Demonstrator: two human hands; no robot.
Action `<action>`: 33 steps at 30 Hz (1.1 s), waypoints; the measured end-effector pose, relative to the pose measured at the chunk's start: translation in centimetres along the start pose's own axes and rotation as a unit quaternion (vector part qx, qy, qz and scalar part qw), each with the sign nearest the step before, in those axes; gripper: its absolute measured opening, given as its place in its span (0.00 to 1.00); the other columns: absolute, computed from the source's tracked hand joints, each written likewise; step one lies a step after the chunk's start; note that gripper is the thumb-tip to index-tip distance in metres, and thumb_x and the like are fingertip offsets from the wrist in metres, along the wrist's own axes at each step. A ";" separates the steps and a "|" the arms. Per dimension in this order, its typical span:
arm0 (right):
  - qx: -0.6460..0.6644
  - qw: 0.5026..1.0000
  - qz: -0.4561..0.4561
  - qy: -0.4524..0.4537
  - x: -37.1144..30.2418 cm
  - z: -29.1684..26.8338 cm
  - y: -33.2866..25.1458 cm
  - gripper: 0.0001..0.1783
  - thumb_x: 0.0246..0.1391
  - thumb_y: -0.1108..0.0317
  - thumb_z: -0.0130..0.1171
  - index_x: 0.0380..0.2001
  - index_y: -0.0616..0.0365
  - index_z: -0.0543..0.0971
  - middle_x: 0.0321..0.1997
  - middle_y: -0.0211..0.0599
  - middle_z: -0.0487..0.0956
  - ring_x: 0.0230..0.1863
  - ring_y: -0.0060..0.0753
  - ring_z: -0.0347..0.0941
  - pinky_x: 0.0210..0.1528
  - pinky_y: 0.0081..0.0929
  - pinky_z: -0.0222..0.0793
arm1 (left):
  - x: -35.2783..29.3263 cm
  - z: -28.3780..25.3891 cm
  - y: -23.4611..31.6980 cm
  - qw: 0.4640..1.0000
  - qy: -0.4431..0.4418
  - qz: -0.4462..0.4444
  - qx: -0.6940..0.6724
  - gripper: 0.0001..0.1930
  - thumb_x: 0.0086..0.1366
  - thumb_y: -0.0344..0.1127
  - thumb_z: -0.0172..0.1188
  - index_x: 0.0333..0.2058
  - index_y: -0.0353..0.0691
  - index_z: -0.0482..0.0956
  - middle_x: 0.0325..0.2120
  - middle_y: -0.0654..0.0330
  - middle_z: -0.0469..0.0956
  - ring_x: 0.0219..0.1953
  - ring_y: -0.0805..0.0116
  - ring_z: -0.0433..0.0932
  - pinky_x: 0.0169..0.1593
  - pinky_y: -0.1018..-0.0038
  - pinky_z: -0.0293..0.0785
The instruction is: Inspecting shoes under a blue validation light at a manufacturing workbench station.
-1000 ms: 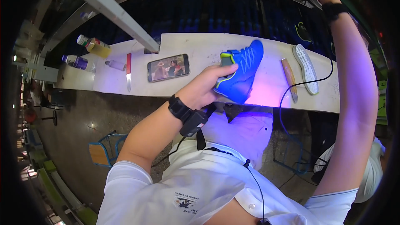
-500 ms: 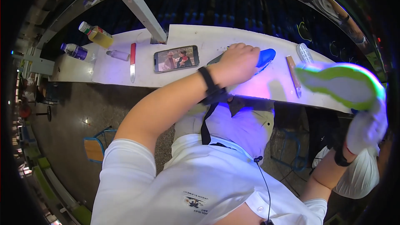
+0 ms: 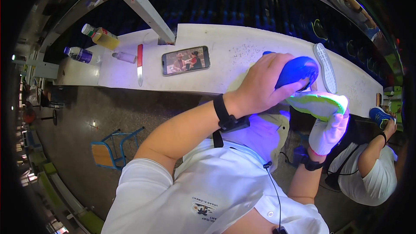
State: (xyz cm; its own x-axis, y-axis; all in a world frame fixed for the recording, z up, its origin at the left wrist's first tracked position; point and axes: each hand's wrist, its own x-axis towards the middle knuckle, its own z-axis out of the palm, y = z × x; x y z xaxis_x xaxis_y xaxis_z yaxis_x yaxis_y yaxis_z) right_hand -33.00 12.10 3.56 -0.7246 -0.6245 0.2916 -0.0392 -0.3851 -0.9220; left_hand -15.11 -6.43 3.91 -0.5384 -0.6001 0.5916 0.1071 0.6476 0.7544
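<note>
My left hand (image 3: 264,82) is closed around a blue shoe upper (image 3: 299,71), raised above the bench with its rounded toe toward the right. On my right hand (image 3: 331,130) is a white glove, and its fingers grip a white shoe sole with a bright green rim (image 3: 318,106). The sole lies close below the upper's toe; whether the two touch I cannot tell. Behind them, a separate white sole (image 3: 325,67) rests on the bench.
The white bench (image 3: 225,60) carries a phone (image 3: 186,60), a red-handled knife (image 3: 139,65) and several bottles (image 3: 106,38) at the left. A grey post (image 3: 138,8) rises behind the phone. At far right a co-worker's hand (image 3: 391,126) holds a blue shoe (image 3: 379,115).
My left hand has lifted the blue upper off the bench and moved it right. My right hand has brought the green-rimmed sole left, close to the upper.
</note>
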 end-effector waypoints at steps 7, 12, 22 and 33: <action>0.006 0.988 0.044 -0.146 1.0 -0.6 -1.8 0.29 0.58 0.48 0.76 0.49 0.57 0.75 0.55 0.52 0.82 0.59 0.47 0.79 0.64 0.43 0.72 | -2.7 0.2 0.3 0.999 0.000 -0.003 -0.041 0.30 0.67 0.35 0.71 0.62 0.35 0.69 0.54 0.44 0.77 0.54 0.49 0.81 0.62 0.60 0.75; 0.038 0.975 0.089 -0.199 0.2 3.6 -2.0 0.25 0.50 0.54 0.80 0.34 0.59 0.75 0.70 0.68 0.73 0.67 0.58 0.75 0.70 0.53 0.68 | -2.8 0.0 1.6 0.993 0.019 0.076 -0.085 0.23 0.61 0.22 0.73 0.46 0.44 0.67 0.57 0.41 0.77 0.55 0.51 0.82 0.58 0.59 0.80; 0.108 0.974 0.107 -0.165 -2.4 6.1 -0.7 0.19 0.57 0.65 0.76 0.40 0.59 0.74 0.70 0.67 0.73 0.63 0.45 0.78 0.63 0.40 0.76 | -5.6 -3.9 3.8 0.995 -0.082 0.009 -0.053 0.15 0.67 0.25 0.69 0.50 0.36 0.76 0.61 0.32 0.77 0.61 0.36 0.80 0.67 0.53 0.74; 0.140 0.977 0.081 -0.136 -4.4 5.9 -0.3 0.20 0.54 0.71 0.79 0.40 0.60 0.74 0.66 0.68 0.76 0.64 0.47 0.77 0.65 0.45 0.76 | -9.2 -0.2 6.0 0.972 0.056 -0.108 -0.199 0.22 0.65 0.35 0.76 0.47 0.35 0.71 0.60 0.27 0.76 0.69 0.39 0.73 0.74 0.45 0.62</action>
State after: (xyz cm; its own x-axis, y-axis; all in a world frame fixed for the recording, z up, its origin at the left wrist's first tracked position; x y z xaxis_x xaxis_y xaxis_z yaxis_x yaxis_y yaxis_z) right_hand -25.77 10.98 4.04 -0.4943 -0.8357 0.2392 0.2784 -0.4129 -0.8672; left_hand -9.31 2.86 3.05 -0.4923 -0.7636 0.4177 0.3293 0.2809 0.9015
